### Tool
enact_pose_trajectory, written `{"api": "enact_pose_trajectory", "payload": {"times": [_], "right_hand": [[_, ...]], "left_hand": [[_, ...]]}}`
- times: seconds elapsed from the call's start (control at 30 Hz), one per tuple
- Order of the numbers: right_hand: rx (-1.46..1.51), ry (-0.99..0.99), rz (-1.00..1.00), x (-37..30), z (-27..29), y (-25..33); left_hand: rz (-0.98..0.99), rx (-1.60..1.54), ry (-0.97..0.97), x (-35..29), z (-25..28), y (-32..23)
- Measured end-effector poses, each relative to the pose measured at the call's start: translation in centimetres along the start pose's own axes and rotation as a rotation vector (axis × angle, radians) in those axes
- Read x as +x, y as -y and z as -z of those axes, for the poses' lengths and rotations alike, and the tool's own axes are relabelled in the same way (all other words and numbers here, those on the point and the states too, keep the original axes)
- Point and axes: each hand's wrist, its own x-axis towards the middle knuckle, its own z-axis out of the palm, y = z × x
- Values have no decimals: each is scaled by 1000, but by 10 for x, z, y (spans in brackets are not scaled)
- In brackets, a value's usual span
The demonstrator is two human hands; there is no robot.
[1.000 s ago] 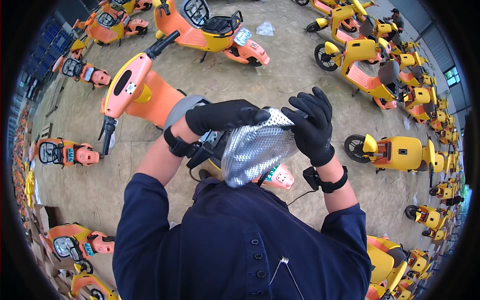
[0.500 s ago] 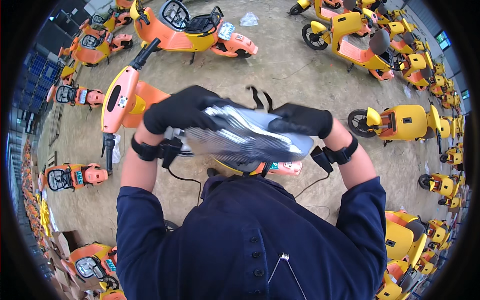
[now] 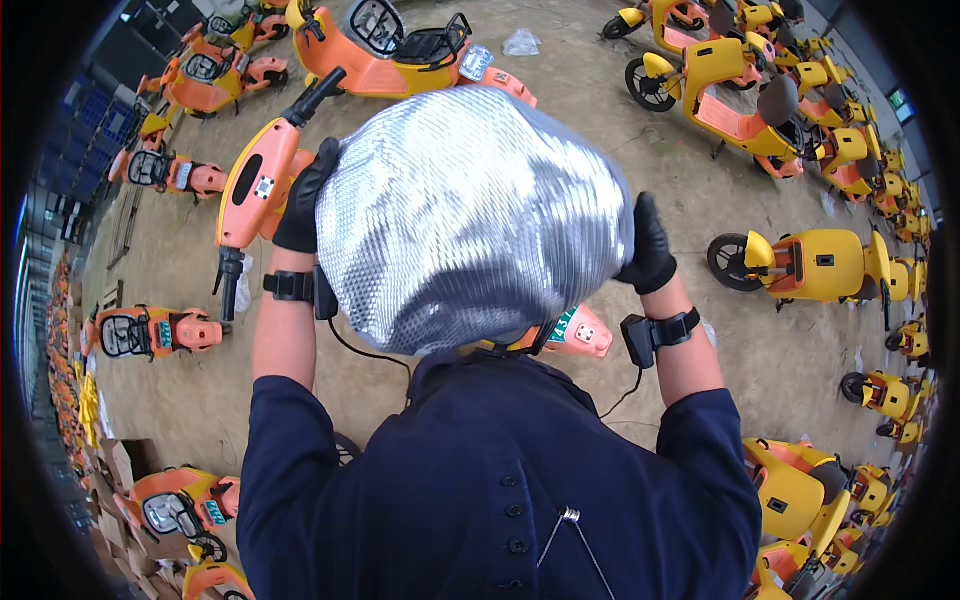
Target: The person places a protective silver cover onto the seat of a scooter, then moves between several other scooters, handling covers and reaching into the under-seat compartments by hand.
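Observation:
A silver reflective cover [image 3: 470, 220], rounded and dimpled with soft creases, spreads wide between my two black-gloved hands. My left hand [image 3: 308, 205] grips its left edge, with the fingers partly hidden behind it. At the right edge, my right hand [image 3: 652, 245] holds the cover with one digit pointing up and the other fingers tucked out of sight. Beneath the cover is a pink-orange and yellow scooter, its seat hidden. The scooter's handlebar panel [image 3: 262, 180] shows beside my left hand, and its rear fender [image 3: 585, 332] pokes out below the cover.
Another orange scooter [image 3: 420, 70] stands ahead. A yellow scooter [image 3: 820, 268] is at the right, with rows of more beyond it. Smaller orange scooters [image 3: 160, 330] stand at the left. Clear plastic film [image 3: 521, 43] lies on the concrete floor [image 3: 590, 130]. Cardboard [image 3: 125, 465] lies lower left.
The cover was bunched, blurred and narrow between my hands; now it is turned and spread broad toward me. My hands have moved outward to its two sides.

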Motion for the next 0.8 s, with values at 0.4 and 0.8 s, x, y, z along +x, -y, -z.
{"api": "enact_pose_trajectory", "payload": {"times": [0.4,0.8], "right_hand": [[-257,46,451,46,-69,16],[-730,55,-31,60,-69,12]], "left_hand": [[542,463,252,-31,14,55],[100,375,282,-1,-95,-8]]}}
